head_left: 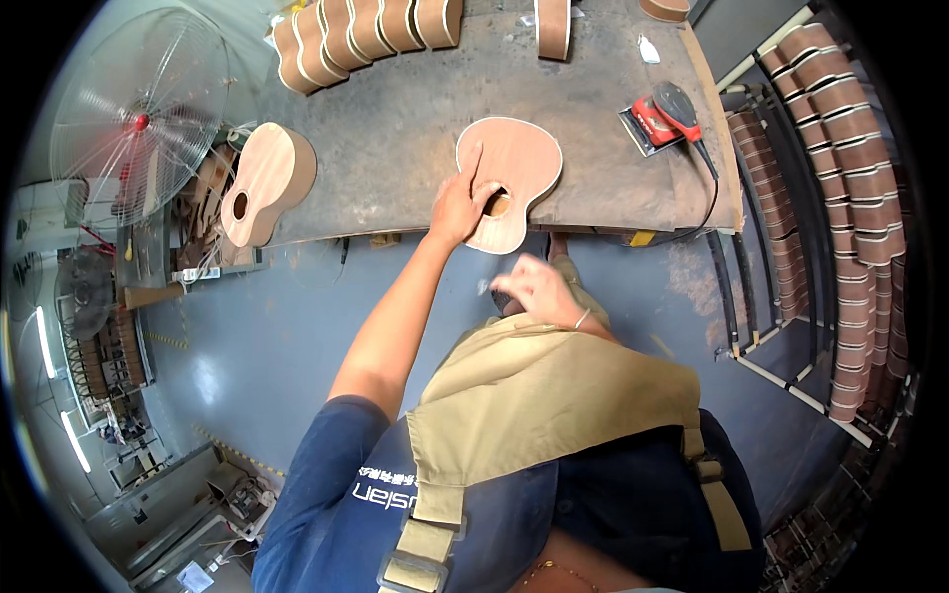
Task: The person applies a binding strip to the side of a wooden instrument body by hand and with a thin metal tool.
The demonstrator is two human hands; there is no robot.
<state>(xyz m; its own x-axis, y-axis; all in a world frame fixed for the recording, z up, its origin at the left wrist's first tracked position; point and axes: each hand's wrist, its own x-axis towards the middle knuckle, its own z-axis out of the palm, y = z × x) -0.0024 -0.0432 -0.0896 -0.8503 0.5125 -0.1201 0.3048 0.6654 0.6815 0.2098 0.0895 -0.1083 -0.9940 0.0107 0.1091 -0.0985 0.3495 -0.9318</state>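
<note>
My left hand (457,206) grips a small pale wooden guitar body (524,158) at the bench's front edge, its thumb at the sound hole and a finger along the top. The body has a white-edged rim and no neck. My right hand (534,292) is just below it, away from the wood, motion-blurred with bent fingers; whether it holds anything is unclear. A second pale body (277,168) lies on its back, sound hole up, on the bench (376,148) to the left. A red orbital sander (657,119) with a black cord rests at the right.
A row of curved wooden side rims (366,35) lines the back of the bench. A large caged fan (141,122) stands at the left. A pipe rack of striped wooden rims (835,148) fills the right. Blue floor (247,346) shows below.
</note>
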